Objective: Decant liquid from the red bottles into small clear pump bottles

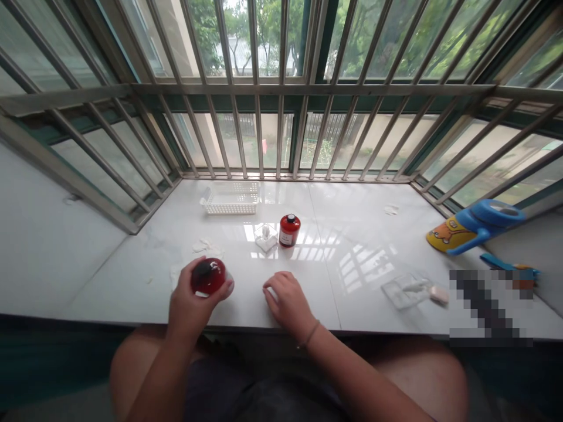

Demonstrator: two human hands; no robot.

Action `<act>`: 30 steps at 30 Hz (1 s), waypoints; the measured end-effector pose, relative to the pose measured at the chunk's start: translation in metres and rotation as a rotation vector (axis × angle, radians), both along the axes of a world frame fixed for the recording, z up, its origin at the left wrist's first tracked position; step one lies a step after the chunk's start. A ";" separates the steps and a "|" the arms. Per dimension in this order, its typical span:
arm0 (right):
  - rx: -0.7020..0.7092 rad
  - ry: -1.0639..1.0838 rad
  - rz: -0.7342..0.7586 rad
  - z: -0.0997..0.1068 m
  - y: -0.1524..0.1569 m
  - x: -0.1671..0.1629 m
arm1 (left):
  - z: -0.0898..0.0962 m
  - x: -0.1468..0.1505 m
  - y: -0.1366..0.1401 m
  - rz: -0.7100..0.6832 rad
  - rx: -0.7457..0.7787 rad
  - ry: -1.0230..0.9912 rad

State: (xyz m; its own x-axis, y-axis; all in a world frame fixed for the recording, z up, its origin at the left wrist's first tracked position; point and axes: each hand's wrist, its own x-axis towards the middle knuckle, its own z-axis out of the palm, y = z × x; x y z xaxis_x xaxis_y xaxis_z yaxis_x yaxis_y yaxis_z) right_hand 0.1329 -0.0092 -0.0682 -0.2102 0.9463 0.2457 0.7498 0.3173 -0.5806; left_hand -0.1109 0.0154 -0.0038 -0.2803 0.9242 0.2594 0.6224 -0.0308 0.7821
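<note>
A red rounded object (209, 276) is held in the left hand (190, 302), gripped between thumb and fingers above the front part of the bench (360, 310). Its glossy, rounded surface is turned up toward the viewer, so its long axis cannot be made out with certainty. The right hand (288, 302) is held low near the front edge, with the fingers loosely bent inward; nothing is seen in it, but its underside is hidden, and whether anything is tucked there cannot be told. A clear gap is left between the two hands. Beyond the right hand, almost straight ahead of its knuckles, a red bottle (290, 231) is stood upright, its long axis vertical and its dark cap uppermost. Just to its left a clear glass bottle (265, 237) is placed. Both are set farther from the person than either hand, and the red bottle is lined up more nearly with the right hand, which is also the nearer; from the held object it is reached by a diagonal, rightward and away. Behind the clear glass bottle, toward the window bars, a white basket (231, 207) is set, and pale scraps (207, 247) are scattered just beyond the left hand.
</note>
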 end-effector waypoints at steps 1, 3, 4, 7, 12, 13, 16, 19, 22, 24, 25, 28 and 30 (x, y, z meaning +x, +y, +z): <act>0.012 0.018 -0.073 0.000 -0.010 0.021 | -0.006 0.008 0.002 -0.040 -0.018 -0.005; 0.042 0.049 -0.186 -0.001 -0.030 0.058 | -0.018 0.023 0.007 -0.121 -0.048 -0.022; 0.064 0.059 -0.232 -0.002 -0.040 0.074 | -0.023 0.031 0.008 -0.159 -0.061 -0.030; 0.135 0.037 -0.354 -0.002 -0.069 0.112 | -0.035 0.056 0.008 -0.253 -0.097 -0.051; 0.367 -0.159 -0.746 0.005 -0.100 0.160 | -0.043 0.089 0.000 -0.383 -0.125 -0.098; 0.406 -0.201 -0.850 0.005 -0.102 0.171 | -0.044 0.094 -0.002 -0.412 -0.124 -0.098; 0.439 -0.285 -1.029 0.000 -0.100 0.209 | -0.048 0.107 -0.004 -0.485 -0.108 -0.085; 0.358 -0.254 -1.046 -0.016 -0.091 0.245 | -0.055 0.126 0.001 -0.563 -0.055 -0.098; 0.228 -0.195 -1.027 -0.036 -0.077 0.268 | -0.064 0.159 0.014 -0.665 0.034 -0.130; 0.192 -0.197 -0.995 -0.046 -0.065 0.274 | -0.070 0.188 0.028 -0.722 0.059 -0.150; 0.186 -0.201 -0.972 -0.049 -0.057 0.275 | -0.073 0.204 0.037 -0.752 0.053 -0.165; 0.153 -0.185 -0.902 -0.052 -0.030 0.272 | -0.078 0.254 0.064 -0.791 -0.002 -0.217; 0.129 -0.170 -0.875 -0.051 -0.007 0.270 | -0.079 0.287 0.083 -0.797 -0.048 -0.232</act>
State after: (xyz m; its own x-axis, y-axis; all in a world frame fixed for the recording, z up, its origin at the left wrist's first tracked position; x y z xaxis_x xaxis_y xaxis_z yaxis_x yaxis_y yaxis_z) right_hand 0.4033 -0.0166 -0.1195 0.5294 0.7523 0.3921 0.8263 -0.3525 -0.4392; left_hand 0.1756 0.0983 -0.0828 0.4211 0.8771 0.2313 0.2509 -0.3576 0.8995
